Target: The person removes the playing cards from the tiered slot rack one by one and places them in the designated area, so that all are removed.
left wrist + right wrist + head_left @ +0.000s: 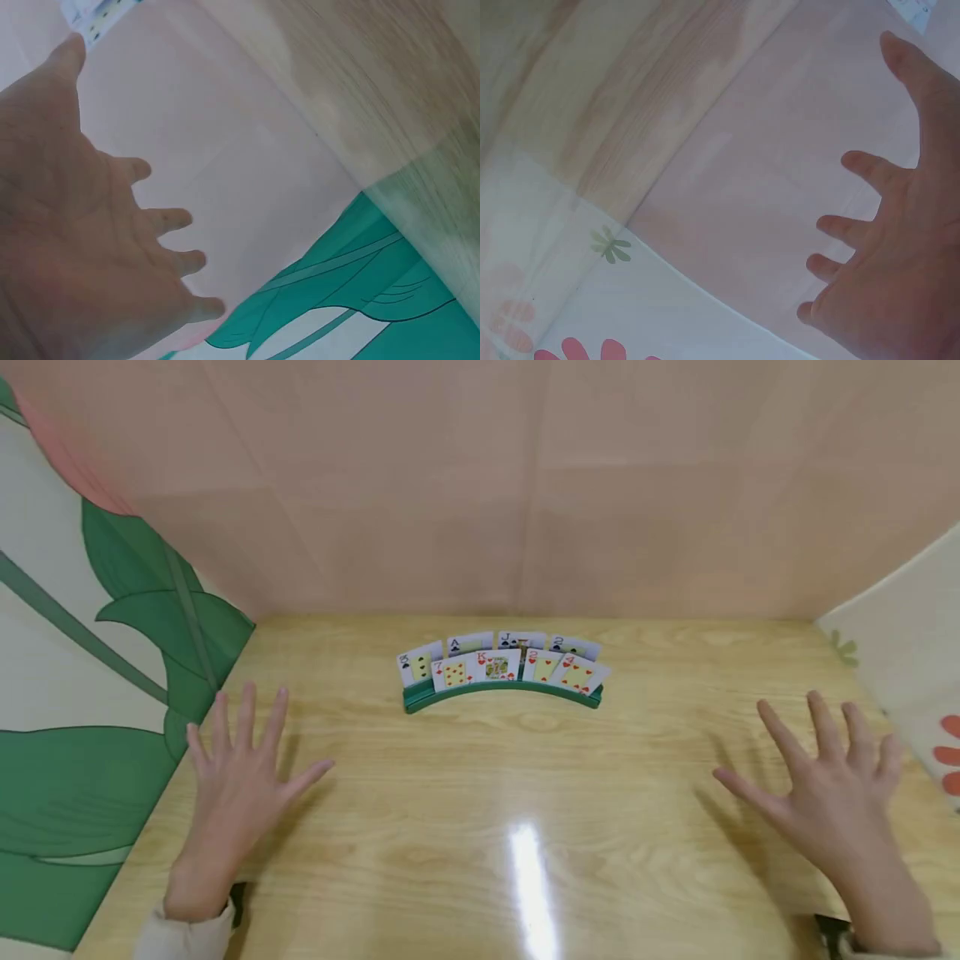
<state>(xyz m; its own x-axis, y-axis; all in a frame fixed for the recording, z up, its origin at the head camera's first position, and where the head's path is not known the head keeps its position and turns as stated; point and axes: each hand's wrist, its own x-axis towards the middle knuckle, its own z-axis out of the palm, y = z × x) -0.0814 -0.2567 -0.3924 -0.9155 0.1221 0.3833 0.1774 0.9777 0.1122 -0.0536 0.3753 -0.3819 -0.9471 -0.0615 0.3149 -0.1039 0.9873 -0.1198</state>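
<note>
A curved green card holder (pixel 504 685) stands toward the back of the table, with playing cards upright in two rows. Its front row shows the seven of diamonds (pixel 454 674), a king (pixel 497 667), a two of hearts (pixel 540 667) and a four of hearts (pixel 579 675). Behind them are a spade card (pixel 420 665) at the left, an ace (pixel 470 644), a jack (pixel 521 641) and a black two (pixel 575 647). My left hand (pixel 240 793) is spread over the table, left of the holder. On the far right my right hand (pixel 840 806) is spread too, holding nothing.
The wood-grain table (pixel 420 827) meets a pinkish back panel (pixel 480 510). A panel with green leaf shapes (pixel 75 793) borders the left side, and a white panel with red petals (pixel 922 643) borders the right. A bright reflection lies on the tabletop near the front.
</note>
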